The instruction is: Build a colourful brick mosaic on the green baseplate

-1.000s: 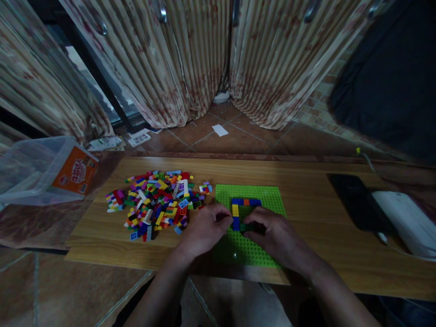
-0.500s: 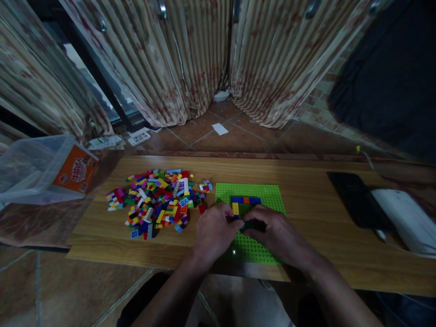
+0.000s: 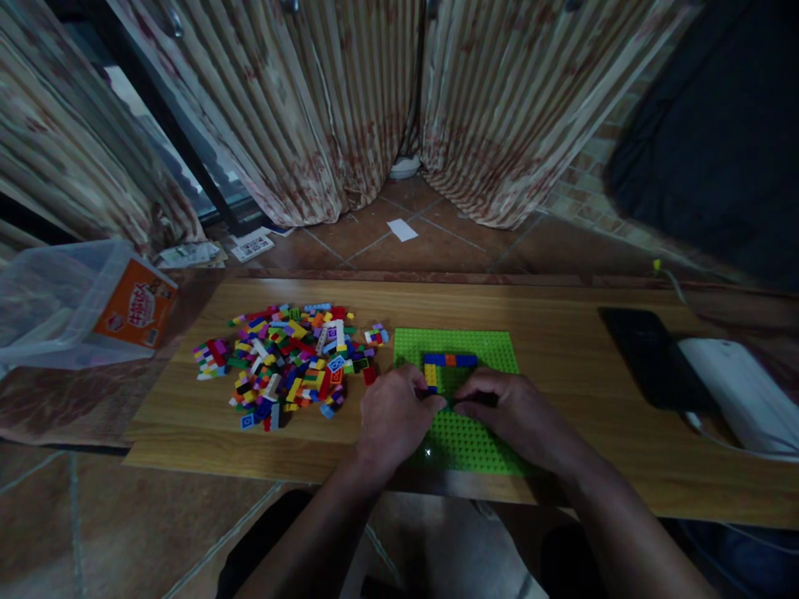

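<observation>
Two hands meet at the near part of the green baseplate [image 3: 483,345]. The left hand [image 3: 393,416] curls down over the plate's left side, the right hand [image 3: 518,416] comes in from the right, and their fingertips are nearly touching over a dark spot. Whether either hand pinches a brick there, I cannot tell; the fingers hide it. A second ago the left hand sat at the plate's left edge and a low blue brick showed; now it has slid inward and covers that spot, so the work looks like pressing down, not picking. Just beyond the fingers, on the plate, stands the brick outline [image 3: 450,360]: a blue and orange row with a yellow piece at its left end. Left of the plate lies the loose brick pile [image 3: 287,362], apart from both hands. Further left sits a clear tub [image 3: 68,299]. Right of the plate, a black phone [image 3: 649,353] and a white box [image 3: 736,395]. Beyond the plate hang the curtains [image 3: 349,100].
</observation>
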Motion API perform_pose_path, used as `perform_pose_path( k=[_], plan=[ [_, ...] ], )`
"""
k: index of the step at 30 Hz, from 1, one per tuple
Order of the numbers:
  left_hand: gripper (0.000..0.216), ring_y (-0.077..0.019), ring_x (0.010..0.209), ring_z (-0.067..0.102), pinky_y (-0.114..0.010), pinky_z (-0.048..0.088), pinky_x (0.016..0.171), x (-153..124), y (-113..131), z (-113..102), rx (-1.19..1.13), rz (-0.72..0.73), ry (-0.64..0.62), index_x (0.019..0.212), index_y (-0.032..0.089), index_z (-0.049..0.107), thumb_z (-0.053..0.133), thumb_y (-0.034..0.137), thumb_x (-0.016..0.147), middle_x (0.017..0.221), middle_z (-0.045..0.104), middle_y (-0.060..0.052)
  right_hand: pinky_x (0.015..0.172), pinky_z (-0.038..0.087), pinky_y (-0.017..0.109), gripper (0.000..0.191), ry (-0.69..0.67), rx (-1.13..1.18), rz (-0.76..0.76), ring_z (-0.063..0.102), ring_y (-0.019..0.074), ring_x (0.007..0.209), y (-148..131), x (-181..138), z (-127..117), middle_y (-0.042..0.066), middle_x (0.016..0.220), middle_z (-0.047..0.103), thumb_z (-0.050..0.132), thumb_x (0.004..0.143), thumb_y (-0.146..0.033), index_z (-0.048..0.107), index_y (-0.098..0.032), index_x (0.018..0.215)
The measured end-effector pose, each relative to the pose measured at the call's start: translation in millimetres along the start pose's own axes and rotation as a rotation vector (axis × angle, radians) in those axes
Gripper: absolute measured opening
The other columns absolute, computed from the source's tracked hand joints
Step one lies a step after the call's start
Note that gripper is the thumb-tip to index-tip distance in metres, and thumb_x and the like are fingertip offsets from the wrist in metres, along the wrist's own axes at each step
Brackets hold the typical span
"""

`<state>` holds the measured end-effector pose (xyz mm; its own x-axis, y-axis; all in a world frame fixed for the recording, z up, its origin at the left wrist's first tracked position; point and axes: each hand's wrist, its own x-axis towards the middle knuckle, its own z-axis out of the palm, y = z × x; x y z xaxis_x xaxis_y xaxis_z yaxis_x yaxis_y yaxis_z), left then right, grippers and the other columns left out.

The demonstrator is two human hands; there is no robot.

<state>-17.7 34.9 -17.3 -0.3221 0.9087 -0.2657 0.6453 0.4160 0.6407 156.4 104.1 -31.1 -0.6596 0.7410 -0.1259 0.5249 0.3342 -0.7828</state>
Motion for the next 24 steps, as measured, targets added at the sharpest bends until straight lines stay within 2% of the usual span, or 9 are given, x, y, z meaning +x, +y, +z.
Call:
perform_pose_path(
  k=[7, 15, 24],
  plan=[
    [0.014, -0.0183, 0.075, 0.064, -0.027, 0.041, 0.062, 0.2, 3.1, 1.1, 0.099, -0.01, -0.001, 0.08, 0.022, 0.065, 0.07, 0.032, 0.072, 0.081, 0.071, -0.001, 0.069, 0.043, 0.029, 0.005, 0.005, -0.018, 0.049, 0.06, 0.0147, 0.073, -1.7, 3.2, 1.4, -0.001, 0.076, 0.066, 0.066, 0.078, -0.021, 0.069, -0.022, 0.074],
    [0.018, -0.0195, 0.081, 0.066, -0.028, 0.043, 0.064, 7.6, 6.8, -5.6, 0.144, -0.025, -0.08, 0.082, 0.023, 0.065, 0.071, 0.036, 0.071, 0.088, 0.072, -0.002, 0.067, 0.043, 0.028, 0.004, 0.011, -0.039, 0.051, 0.06, 0.0146, 0.071, 0.5, 5.8, 2.2, -0.001, 0.075, 0.066, 0.069, 0.075, -0.025, 0.069, -0.022, 0.073],
    [0.02, -0.0189, 0.076, 0.064, -0.027, 0.042, 0.062, 8.9, -1.5, -7.1, 0.068, 0.038, -0.083, 0.078, 0.021, 0.063, 0.072, 0.037, 0.07, 0.08, 0.069, 0.0, 0.067, 0.044, 0.03, 0.01, -0.042, -0.011, 0.034, 0.061, 0.0156, 0.072, 2.0, 4.6, -0.8, 0.0, 0.079, 0.066, 0.065, 0.079, -0.03, 0.071, -0.023, 0.08]
  ],
)
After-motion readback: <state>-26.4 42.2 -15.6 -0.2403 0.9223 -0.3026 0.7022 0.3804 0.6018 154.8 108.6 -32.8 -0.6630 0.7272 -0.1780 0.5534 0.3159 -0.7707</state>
